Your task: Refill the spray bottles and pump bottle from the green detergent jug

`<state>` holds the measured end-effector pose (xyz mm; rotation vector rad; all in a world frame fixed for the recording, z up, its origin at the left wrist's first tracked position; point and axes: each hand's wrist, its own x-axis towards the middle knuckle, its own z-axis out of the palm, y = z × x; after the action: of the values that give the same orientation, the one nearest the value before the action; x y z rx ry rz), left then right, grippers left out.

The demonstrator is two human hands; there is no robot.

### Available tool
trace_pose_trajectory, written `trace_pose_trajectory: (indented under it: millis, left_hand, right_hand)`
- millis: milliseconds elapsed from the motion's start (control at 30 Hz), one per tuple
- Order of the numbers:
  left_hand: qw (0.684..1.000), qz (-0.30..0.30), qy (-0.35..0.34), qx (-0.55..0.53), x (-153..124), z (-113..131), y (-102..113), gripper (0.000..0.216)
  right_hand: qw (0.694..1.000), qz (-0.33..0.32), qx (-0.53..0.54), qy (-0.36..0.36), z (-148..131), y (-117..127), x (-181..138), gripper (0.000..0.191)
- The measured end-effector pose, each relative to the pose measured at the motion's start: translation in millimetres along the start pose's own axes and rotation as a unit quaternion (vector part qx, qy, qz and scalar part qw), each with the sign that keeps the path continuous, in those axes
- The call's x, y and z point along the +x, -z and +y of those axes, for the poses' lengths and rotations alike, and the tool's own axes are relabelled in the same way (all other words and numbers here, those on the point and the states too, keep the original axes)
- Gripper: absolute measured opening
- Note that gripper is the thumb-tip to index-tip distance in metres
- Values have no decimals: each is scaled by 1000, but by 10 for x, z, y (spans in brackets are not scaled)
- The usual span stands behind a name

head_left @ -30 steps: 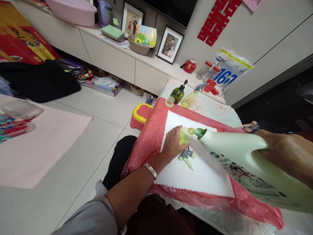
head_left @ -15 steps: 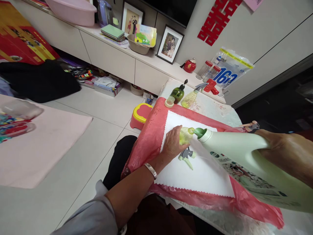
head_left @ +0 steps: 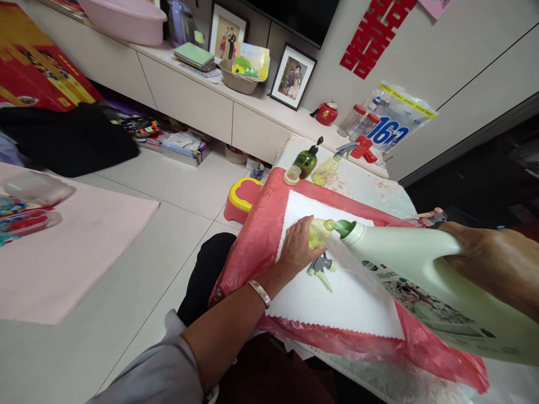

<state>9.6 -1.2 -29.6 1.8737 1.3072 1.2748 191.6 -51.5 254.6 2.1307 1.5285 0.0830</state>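
Observation:
My left hand (head_left: 297,245) is wrapped around a small see-through yellow spray bottle (head_left: 319,233) whose neck is uncapped. By its handle, my right hand (head_left: 492,258) grips a large pale green detergent jug (head_left: 404,247), tipped on its side. The jug's green spout (head_left: 345,228) meets or nearly touches the bottle's mouth; whether liquid is flowing I cannot tell. Just below my left hand, a grey and green spray trigger head (head_left: 323,271) lies on a white scallop-edged sheet (head_left: 357,306). The fingers of my right hand are partly hidden behind the handle.
Red plastic (head_left: 259,224) lies under the sheet on the table. At its far end stand a green pump bottle (head_left: 306,163), a round cap (head_left: 292,175) and another yellow spray bottle (head_left: 327,170). A red and yellow stool (head_left: 242,199) is left of the table, before a long cabinet (head_left: 189,95).

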Motion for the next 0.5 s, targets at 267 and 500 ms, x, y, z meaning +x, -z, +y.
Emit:
trace_pose_trajectory:
  millis: [267,500]
  left_hand:
    - [1000,-2,-1,2,2,-5,-2,86]
    - [1000,-5,3,1,1,-5,1,86]
  right_hand:
    - [1000,14,1,8,-4,-5,4,38]
    - [1000,1,4,1,-22,29,-24,37]
